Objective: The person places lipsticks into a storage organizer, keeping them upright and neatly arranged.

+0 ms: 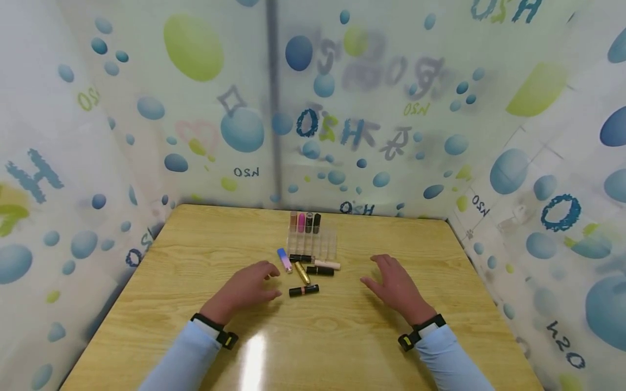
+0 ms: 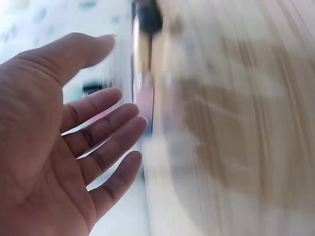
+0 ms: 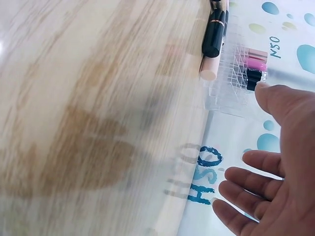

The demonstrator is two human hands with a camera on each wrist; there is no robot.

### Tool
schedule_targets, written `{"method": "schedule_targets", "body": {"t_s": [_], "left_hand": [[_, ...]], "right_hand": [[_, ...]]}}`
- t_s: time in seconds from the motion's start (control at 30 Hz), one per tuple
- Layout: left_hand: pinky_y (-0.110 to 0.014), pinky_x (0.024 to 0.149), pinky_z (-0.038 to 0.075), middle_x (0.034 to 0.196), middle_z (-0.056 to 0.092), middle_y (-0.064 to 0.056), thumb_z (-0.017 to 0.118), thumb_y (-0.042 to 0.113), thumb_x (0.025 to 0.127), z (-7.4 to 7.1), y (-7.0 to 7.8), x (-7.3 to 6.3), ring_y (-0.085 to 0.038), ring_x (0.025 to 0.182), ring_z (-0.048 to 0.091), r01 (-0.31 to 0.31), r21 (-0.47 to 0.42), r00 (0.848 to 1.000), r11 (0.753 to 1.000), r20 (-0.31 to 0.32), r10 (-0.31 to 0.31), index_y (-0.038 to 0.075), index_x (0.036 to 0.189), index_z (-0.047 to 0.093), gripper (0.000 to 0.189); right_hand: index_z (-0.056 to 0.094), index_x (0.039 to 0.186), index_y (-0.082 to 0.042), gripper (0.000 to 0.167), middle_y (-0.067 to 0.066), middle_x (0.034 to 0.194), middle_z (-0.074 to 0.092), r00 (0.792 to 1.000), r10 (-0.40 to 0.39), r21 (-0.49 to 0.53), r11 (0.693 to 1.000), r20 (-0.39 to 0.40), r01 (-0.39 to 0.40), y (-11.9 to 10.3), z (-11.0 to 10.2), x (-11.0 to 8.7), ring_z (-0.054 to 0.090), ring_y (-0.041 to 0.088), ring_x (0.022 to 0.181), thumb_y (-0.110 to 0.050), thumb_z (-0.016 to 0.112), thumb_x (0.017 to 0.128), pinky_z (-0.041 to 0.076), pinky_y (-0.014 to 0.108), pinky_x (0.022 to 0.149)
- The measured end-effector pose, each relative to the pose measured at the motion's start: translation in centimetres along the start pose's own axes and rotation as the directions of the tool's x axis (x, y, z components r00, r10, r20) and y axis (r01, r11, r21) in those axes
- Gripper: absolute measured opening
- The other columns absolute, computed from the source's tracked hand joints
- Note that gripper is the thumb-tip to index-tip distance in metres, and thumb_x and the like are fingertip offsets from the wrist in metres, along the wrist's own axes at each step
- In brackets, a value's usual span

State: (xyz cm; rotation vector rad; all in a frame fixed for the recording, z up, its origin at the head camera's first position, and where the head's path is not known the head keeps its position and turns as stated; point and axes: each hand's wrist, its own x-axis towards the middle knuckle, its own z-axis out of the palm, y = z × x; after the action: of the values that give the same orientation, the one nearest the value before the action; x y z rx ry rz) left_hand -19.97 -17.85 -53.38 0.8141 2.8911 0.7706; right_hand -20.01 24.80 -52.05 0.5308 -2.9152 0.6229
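Observation:
My left hand (image 1: 246,288) hovers over the table with relaxed, parted fingers, just left of a group of loose lipstick tubes. Nearest to it are a blue-to-pink tube (image 1: 285,260), a gold tube (image 1: 302,273) and a black tube with a pink band (image 1: 304,290). Further back lie two black tubes (image 1: 320,271) and a pale pink tube (image 1: 332,265). Behind them stands a clear compartment organizer (image 1: 331,244), with a brown, a pink (image 1: 301,223) and two black tubes in its back row. My right hand (image 1: 398,288), fingers spread, holds nothing, to the right of the tubes.
The wooden table (image 1: 391,347) reaches to a patterned curtain (image 1: 411,163) along its back edge, with more of the same sheeting at both sides. A bright reflection lies on the table's front part. Black bands with small devices sit on both wrists.

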Motion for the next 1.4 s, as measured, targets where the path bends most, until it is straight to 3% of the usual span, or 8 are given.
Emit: {"method": "schedule_targets", "body": {"t_s": [0.1,0.23,0.43,0.57,0.73,0.83,1.1,1.4], "left_hand": [[-0.046,0.092,0.062,0.120,0.074,-0.004,0.090,0.035,0.094,1.1,1.8,1.5,-0.024,0.109,0.073,-0.046,0.041,0.998,0.998,0.052,0.044,0.010,0.125,0.073,0.043],[-0.041,0.085,0.060,0.106,0.072,0.003,0.091,0.029,0.092,2.2,3.3,2.9,-0.015,0.094,0.067,-0.102,0.070,0.992,0.992,0.083,0.096,0.015,0.111,0.073,0.030],[-0.039,0.084,0.060,0.103,0.071,0.005,0.087,0.015,0.092,2.7,4.1,3.9,-0.011,0.092,0.066,-0.175,0.100,0.983,0.979,0.069,0.169,0.016,0.110,0.075,0.022],[-0.038,0.085,0.061,0.103,0.072,0.008,0.085,0.017,0.095,2.5,4.1,4.7,-0.009,0.094,0.068,-0.174,0.048,0.982,0.984,0.086,0.169,0.019,0.108,0.076,0.017],[-0.033,0.081,0.058,0.099,0.066,0.015,0.083,0.022,0.101,1.2,4.4,6.6,-0.005,0.088,0.063,-0.162,-0.078,0.980,0.984,0.101,0.170,0.023,0.106,0.074,0.011],[-0.034,0.080,0.057,0.098,0.066,0.013,0.083,0.024,0.102,0.0,5.0,8.2,-0.007,0.087,0.062,-0.177,-0.090,0.980,0.980,0.080,0.184,0.021,0.108,0.073,0.012],[-0.036,0.088,0.060,0.110,0.072,0.008,0.083,0.026,0.103,-3.4,6.5,13.8,-0.009,0.096,0.068,-0.190,0.010,0.981,0.982,-0.042,0.190,0.020,0.122,0.074,0.022],[-0.039,0.090,0.062,0.117,0.076,0.004,0.079,0.028,0.106,-6.0,6.7,19.9,-0.014,0.101,0.073,-0.142,0.129,0.983,0.981,-0.100,0.155,0.021,0.123,0.073,0.019]], "right_hand": [[0.059,0.148,0.003,0.065,0.024,0.147,0.062,1.000,0.004,-0.004,1.000,-0.002,-0.004,0.0,-0.1,0.0,0.061,0.043,0.136,-0.039,0.080,0.104,0.051,0.063,0.113],[0.059,0.148,0.004,0.065,0.024,0.146,0.062,1.000,0.010,-0.012,1.000,-0.004,-0.010,0.1,-0.2,-0.1,0.062,0.043,0.135,-0.039,0.081,0.104,0.051,0.062,0.113],[0.060,0.146,0.004,0.064,0.024,0.144,0.063,1.000,0.002,-0.003,1.000,-0.028,-0.002,0.7,-0.3,-0.3,0.062,0.044,0.133,-0.038,0.081,0.104,0.052,0.063,0.110],[0.060,0.147,0.004,0.064,0.024,0.145,0.062,0.999,0.011,0.016,1.000,-0.031,-0.011,1.0,-0.3,-0.5,0.061,0.044,0.135,-0.039,0.080,0.104,0.052,0.063,0.111],[0.061,0.146,0.004,0.063,0.024,0.144,0.062,0.999,0.029,0.031,0.999,-0.039,-0.027,1.2,-0.4,-0.9,0.061,0.044,0.134,-0.040,0.079,0.105,0.052,0.064,0.110],[0.061,0.144,0.004,0.062,0.023,0.142,0.062,0.999,0.030,0.041,0.999,-0.044,-0.028,1.2,-0.5,-1.2,0.061,0.044,0.133,-0.039,0.079,0.105,0.052,0.064,0.109],[0.062,0.143,0.004,0.059,0.022,0.140,0.062,0.998,0.019,0.051,0.999,-0.063,-0.016,1.1,-0.7,-1.6,0.062,0.044,0.131,-0.036,0.080,0.104,0.053,0.064,0.108],[0.063,0.140,0.004,0.055,0.022,0.138,0.064,0.997,0.022,0.049,0.999,-0.069,-0.019,1.2,-0.6,-2.1,0.063,0.042,0.130,-0.034,0.081,0.104,0.054,0.062,0.108]]}}
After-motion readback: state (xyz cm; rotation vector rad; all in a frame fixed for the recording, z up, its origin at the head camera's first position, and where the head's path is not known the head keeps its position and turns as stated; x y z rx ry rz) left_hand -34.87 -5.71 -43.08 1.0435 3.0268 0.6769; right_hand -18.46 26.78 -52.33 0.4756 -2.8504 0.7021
